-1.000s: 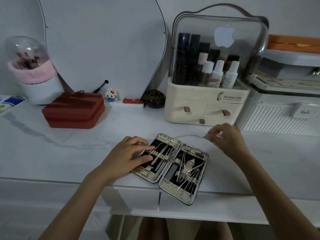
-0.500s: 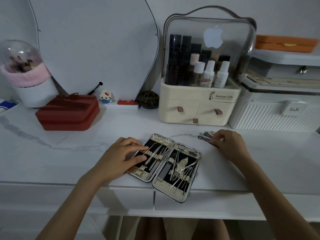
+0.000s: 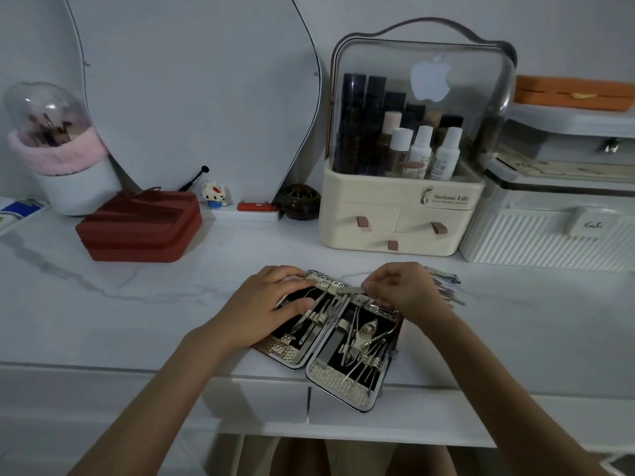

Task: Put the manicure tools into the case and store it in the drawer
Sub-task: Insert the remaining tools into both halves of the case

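Note:
An open manicure case [image 3: 343,379] lies flat at the desk's front edge, its black lining holding several steel tools under straps. My left hand [image 3: 271,304] rests on the case's left half with fingers spread and fairly straight. Over the top of the right half, my right hand [image 3: 402,290] pinches a thin steel tool [image 3: 350,289] that points left. A small pile of loose steel tools [image 3: 446,286] lies on the desk just right of that hand. Two drawer fronts [image 3: 302,403] show under the desktop, both closed.
A cream cosmetic organiser [image 3: 395,218] with a clear lid stands behind the case. A white ribbed box [image 3: 543,242] is at its right, a red zip case [image 3: 141,228] at the left. A mirror [image 3: 192,91] and a brush holder [image 3: 65,159] stand at the back.
My right hand has lifted a tool from the loose pile and carried it left to the top of the case. The left hand stays on the left half.

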